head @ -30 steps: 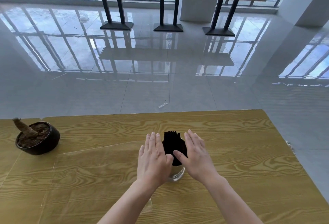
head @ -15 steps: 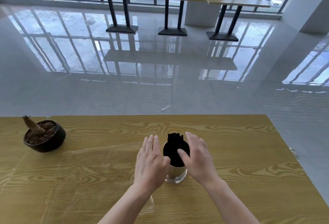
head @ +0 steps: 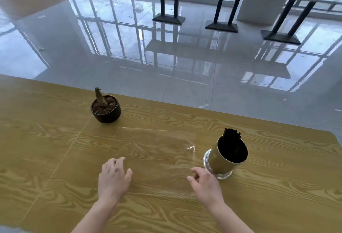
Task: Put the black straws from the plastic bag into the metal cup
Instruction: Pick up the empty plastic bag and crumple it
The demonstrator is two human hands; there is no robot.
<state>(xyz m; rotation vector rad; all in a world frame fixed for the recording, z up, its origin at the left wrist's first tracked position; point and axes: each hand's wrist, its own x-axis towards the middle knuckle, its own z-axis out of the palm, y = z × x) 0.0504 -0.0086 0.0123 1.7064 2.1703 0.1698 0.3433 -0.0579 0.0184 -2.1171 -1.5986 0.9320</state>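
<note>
Straws [head: 231,136] stand as a dark bundle in the cup [head: 224,157], their tips poking above its far rim, long axis near upright and leaning slightly away. Both hands are empty: the left hand [head: 113,176] hovers palm down over the clear bag [head: 157,151] with fingers loosely curled, and the right hand [head: 204,181] does the same, fingers half bent, holding nothing. From the right hand the cup lies at about one o'clock, just beside the knuckles but apart from them; from the left it is well off at two o'clock, so the right is nearer. The bag lies flat on the bench [head: 55,149], seemingly empty, which suggests the loading is done. A potted stump [head: 105,108] sits at eleven o'clock, well apart.
</note>
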